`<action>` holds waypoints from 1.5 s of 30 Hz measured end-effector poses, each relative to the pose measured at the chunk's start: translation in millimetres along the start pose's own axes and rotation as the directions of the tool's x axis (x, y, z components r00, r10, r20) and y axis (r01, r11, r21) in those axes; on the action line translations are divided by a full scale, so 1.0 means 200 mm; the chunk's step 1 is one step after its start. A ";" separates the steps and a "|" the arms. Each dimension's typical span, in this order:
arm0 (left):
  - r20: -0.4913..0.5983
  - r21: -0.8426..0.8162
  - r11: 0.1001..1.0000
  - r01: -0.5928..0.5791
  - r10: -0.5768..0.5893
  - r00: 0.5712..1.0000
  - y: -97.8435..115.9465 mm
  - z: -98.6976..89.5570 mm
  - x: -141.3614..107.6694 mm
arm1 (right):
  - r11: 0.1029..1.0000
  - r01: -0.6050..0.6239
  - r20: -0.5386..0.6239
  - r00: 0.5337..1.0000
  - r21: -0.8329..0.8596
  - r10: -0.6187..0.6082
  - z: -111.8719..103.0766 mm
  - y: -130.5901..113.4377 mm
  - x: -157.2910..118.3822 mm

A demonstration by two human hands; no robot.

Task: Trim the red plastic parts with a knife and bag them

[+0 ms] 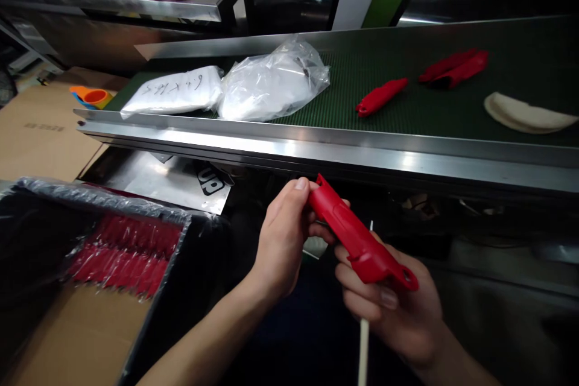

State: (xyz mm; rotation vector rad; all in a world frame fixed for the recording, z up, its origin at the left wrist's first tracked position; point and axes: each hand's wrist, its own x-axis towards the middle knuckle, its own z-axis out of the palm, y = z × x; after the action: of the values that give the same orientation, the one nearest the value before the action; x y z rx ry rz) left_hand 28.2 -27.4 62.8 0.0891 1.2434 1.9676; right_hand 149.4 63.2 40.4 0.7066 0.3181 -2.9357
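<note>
Our fingers [301, 184] grasp red plastic part [346, 226], on our side of conveyor rail [280, 146]. Long axis slants, upper left to lower right. Left hand [281, 235] pinches upper end; right hand [400, 313] cradles lower end, also gripping pale-handled tool [363, 347]. Both touching, neither nearer.

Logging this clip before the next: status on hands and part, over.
Left hand pinches red part by far end. Right hand grips near end, plus pale stick. No obstruction seen.

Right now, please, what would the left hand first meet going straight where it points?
The left hand, holding the red tubular part, would probably meet the metal conveyor rail first, though depth is unclear.
</note>
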 end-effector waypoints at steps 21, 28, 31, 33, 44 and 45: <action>-0.011 0.132 0.989 0.065 -0.064 0.998 -0.04 0.02 -0.05 | -0.153 0.245 0.284 0.892 -0.957 -0.352 0.05 -0.06 -0.05; 0.027 0.165 0.982 0.090 -0.096 0.995 -0.02 0.02 -0.12 | -0.634 0.270 0.631 0.628 -0.725 -0.455 0.11 -0.26 -0.09; 0.022 0.168 0.982 0.088 -0.093 0.995 -0.01 0.03 -0.15 | -0.771 0.315 0.766 0.557 -0.553 -0.322 0.11 -0.28 -0.08; 0.029 0.164 0.984 0.075 -0.081 0.996 -0.01 0.03 -0.16 | -0.821 0.290 0.792 0.540 -0.493 -0.285 0.10 -0.28 -0.07; 0.059 0.179 0.982 0.054 -0.065 0.996 -0.01 0.03 -0.16 | -0.884 0.225 0.834 0.485 -0.409 -0.263 0.12 -0.26 -0.07; 0.059 0.186 0.981 0.058 -0.070 0.996 -0.01 0.03 -0.17 | -0.886 0.226 0.837 0.483 -0.404 -0.258 0.11 -0.26 -0.07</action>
State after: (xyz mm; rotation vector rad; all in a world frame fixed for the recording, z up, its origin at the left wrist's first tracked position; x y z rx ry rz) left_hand 54.9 -44.1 74.6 0.2015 1.3658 1.7776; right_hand 144.3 109.3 75.7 -0.1245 3.6640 -0.6524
